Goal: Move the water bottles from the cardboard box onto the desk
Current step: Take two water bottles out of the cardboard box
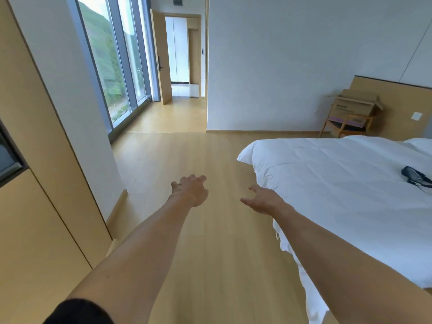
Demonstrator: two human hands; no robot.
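Nothing is held: left hand (pixel 190 190) and right hand (pixel 263 198) are spread empty. Cardboard box (pixel 356 105) is well apart; bottles and desk are unseen.

Dark print on the cardboard box (pixel 356 104) seems too small to read.

The cardboard box (pixel 357 105) sat far off on a wooden chair (pixel 348 123), too small to show its contents, and its printed label was unreadable. A dark object (pixel 416 178) on the bed (pixel 339 183) was cut by the right edge and could not be identified. The bed's far side ran out of frame. The dark sleeve (pixel 79 312) was cropped at the bottom.
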